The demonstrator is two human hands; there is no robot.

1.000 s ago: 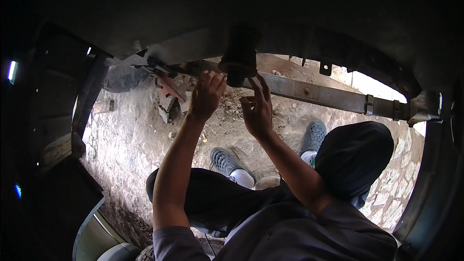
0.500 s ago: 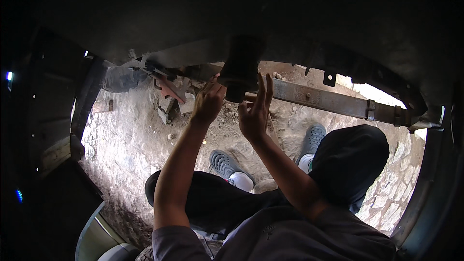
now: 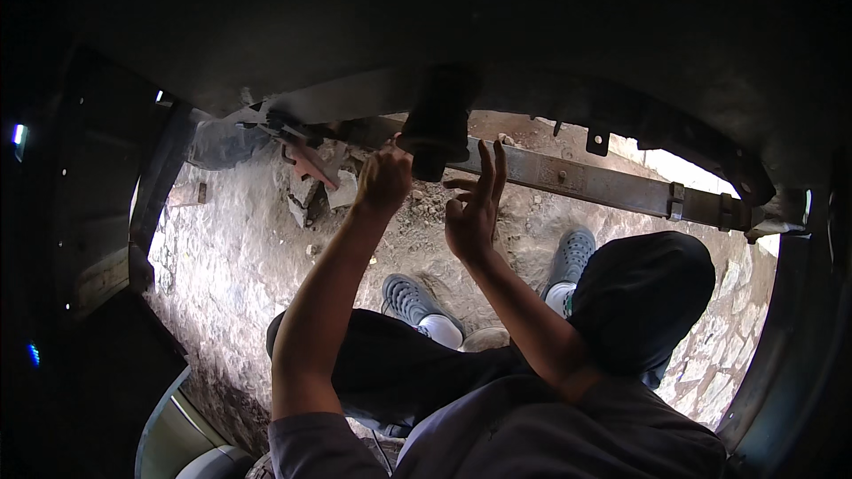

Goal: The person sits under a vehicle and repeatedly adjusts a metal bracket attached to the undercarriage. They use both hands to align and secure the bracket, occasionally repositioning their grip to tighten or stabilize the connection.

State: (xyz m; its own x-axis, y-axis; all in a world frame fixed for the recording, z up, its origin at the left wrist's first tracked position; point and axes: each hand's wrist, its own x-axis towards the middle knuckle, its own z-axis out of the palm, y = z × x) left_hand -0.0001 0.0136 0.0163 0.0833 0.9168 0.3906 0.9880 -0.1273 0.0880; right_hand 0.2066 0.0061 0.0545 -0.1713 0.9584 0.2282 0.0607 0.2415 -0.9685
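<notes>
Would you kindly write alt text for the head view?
A bare left hand curls close beside a dark round part; the right hand, partly open, is raised nearby. Behind them runs a metal bar; below, grey shoes stand on rough ground.

Rough old dirt floor (image 3: 222,257), rubble and all

It's kinda pale and blotchy on the left, browner and gritty through the middle, with what looks like flat stone paving (image 3: 717,337) over on the right. Two grey clogs (image 3: 410,298) are planted on it, well apart, a white sock in each. Farther up and left sits a little heap of broken grey chunks (image 3: 302,206), a paler flat piece (image 3: 344,190) right beside it, plus loose pebbles (image 3: 424,209) scattered about.
</notes>
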